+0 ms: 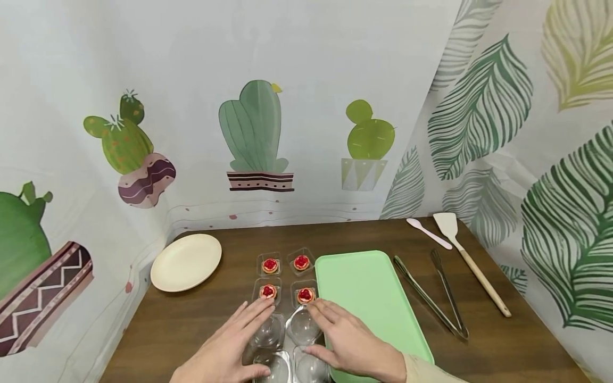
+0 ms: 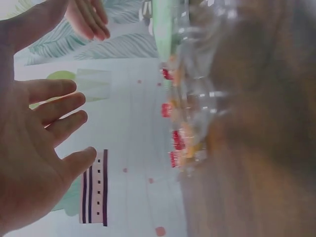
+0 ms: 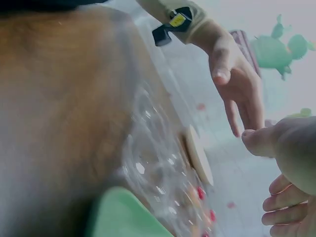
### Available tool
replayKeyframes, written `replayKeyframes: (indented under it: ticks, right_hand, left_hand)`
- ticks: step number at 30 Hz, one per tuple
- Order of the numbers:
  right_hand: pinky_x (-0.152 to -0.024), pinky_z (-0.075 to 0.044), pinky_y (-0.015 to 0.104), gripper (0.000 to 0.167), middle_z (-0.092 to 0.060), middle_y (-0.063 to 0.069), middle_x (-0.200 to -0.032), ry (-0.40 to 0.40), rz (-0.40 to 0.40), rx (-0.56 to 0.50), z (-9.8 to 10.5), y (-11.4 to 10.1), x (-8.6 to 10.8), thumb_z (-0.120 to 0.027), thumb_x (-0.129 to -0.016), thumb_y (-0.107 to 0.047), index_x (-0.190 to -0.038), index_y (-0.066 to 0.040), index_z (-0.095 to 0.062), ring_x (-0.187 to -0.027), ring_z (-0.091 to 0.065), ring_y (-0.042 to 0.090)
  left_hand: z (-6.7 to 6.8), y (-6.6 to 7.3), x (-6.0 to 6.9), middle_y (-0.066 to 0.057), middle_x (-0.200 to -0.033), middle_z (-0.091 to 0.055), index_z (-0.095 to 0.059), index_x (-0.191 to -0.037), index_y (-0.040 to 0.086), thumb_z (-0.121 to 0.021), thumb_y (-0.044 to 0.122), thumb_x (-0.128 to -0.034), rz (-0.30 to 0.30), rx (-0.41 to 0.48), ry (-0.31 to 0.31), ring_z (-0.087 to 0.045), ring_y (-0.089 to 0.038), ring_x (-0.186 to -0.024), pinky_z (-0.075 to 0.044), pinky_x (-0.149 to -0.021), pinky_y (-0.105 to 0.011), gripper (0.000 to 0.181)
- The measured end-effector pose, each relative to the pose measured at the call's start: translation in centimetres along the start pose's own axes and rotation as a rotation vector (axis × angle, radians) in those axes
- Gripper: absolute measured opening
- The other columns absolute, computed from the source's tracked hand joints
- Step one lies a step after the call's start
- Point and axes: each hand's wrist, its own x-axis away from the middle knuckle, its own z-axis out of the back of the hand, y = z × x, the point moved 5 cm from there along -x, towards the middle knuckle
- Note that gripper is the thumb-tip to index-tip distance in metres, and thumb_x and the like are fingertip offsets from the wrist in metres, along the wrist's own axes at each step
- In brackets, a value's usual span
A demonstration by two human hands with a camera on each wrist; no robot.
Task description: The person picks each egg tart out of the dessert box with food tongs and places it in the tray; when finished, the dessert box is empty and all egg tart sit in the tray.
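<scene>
Several small fruit tarts with red tops, one of them a tart (image 1: 270, 265) at the back left, sit in clear plastic boxes in the middle of the table. The boxes' domed clear lids (image 1: 304, 327) lie folded open towards me. Over the left side of these lids my left hand (image 1: 230, 340) hovers with its fingers extended, holding nothing. Opposite it, my right hand (image 1: 351, 335) is held above the right-hand lids and the tray's edge, also holding nothing. Both wrist views show the hands raised apart from the plastic.
A light green tray (image 1: 369, 287) lies right of the boxes. Further right are metal tongs (image 1: 431, 298), a pink spoon (image 1: 429, 233) and a spatula (image 1: 471, 260) with a wooden handle. A cream plate (image 1: 187, 262) stands at the back left, near the patterned cloth backdrop (image 1: 316, 133).
</scene>
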Motion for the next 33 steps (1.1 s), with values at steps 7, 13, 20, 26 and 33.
replayKeyframes:
  ticks: [7, 13, 20, 26, 33]
  right_hand:
    - [-0.103, -0.048, 0.042, 0.069, -0.06, 0.017, -0.133, 0.026, -0.143, -0.024, 1.4, 2.5, 1.0, -0.065, -0.089, -0.05, -0.132, 0.003, -0.056, -0.123, -0.057, 0.032]
    - [-0.101, -0.048, 0.046, 0.069, -0.06, 0.019, -0.132, 0.064, -0.262, -0.034, 2.5, 4.9, 2.5, -0.072, -0.085, -0.044, -0.133, 0.003, -0.056, -0.122, -0.057, 0.034]
    - [-0.099, -0.05, 0.047, 0.067, -0.063, 0.02, -0.127, 0.135, -0.34, -0.011, 3.4, 7.4, 4.0, -0.077, -0.081, -0.037, -0.131, 0.003, -0.057, -0.119, -0.059, 0.034]
    - [-0.095, -0.051, 0.049, 0.064, -0.065, 0.019, -0.124, 0.191, -0.373, -0.009, 3.6, 9.3, 5.1, -0.079, -0.079, -0.032, -0.128, 0.004, -0.059, -0.116, -0.061, 0.036]
    - [-0.092, -0.051, 0.053, 0.063, -0.064, 0.02, -0.124, 0.237, -0.437, -0.04, 3.3, 11.8, 6.7, -0.081, -0.077, -0.027, -0.127, 0.004, -0.06, -0.115, -0.061, 0.039]
  left_hand:
    - [0.8, -1.0, -1.5, -0.002, -0.157, -0.033, -0.034, -0.151, 0.011, -0.082, 0.052, -0.0677, 0.033, -0.008, 0.024, -0.034, -0.028, -0.143, -0.001, -0.122, -0.023, 0.105]
    - [0.2, -2.6, -3.7, -0.002, -0.157, -0.034, -0.034, -0.151, 0.011, -0.077, 0.056, -0.0741, 0.079, 0.041, 0.013, -0.033, -0.025, -0.144, -0.006, -0.123, -0.026, 0.099]
    - [-1.1, -5.0, -6.0, 0.001, -0.159, -0.03, -0.036, -0.151, 0.01, -0.075, 0.056, -0.0776, 0.179, 0.122, -0.074, -0.027, -0.024, -0.147, -0.027, -0.118, -0.045, 0.094]
    - [-2.1, -6.9, -8.2, -0.006, -0.157, -0.034, -0.037, -0.15, 0.007, -0.078, 0.048, -0.0772, 0.214, 0.128, -0.086, -0.028, -0.026, -0.146, -0.028, -0.117, -0.047, 0.093]
    - [-3.7, -8.9, -10.7, -0.008, -0.158, -0.031, -0.033, -0.152, 0.009, -0.074, 0.054, -0.0794, 0.258, 0.102, -0.143, -0.028, -0.028, -0.146, -0.029, -0.117, -0.049, 0.094]
